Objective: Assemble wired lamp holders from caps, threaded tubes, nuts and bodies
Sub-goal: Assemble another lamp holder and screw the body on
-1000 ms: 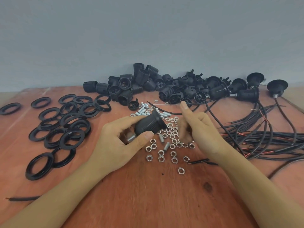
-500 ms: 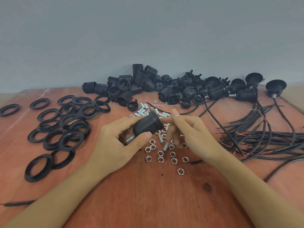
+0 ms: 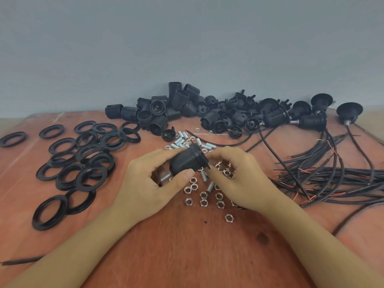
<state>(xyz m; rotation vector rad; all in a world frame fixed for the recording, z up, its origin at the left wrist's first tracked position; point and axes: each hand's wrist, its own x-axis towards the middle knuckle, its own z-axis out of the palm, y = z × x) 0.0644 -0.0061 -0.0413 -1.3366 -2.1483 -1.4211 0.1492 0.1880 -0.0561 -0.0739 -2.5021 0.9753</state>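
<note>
A plain grey-blue wall (image 3: 187, 42) backs the reddish wooden table (image 3: 187, 256).

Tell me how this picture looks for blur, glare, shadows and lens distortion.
Head view: soft, even light, with only faint shadows under the left hand and right hand; no harsh glare, just small glints on the nuts; fine detail is soft throughout, and the right fingertips look slightly smeared; wide-angle bowing shows along the far edge of the table.
</note>
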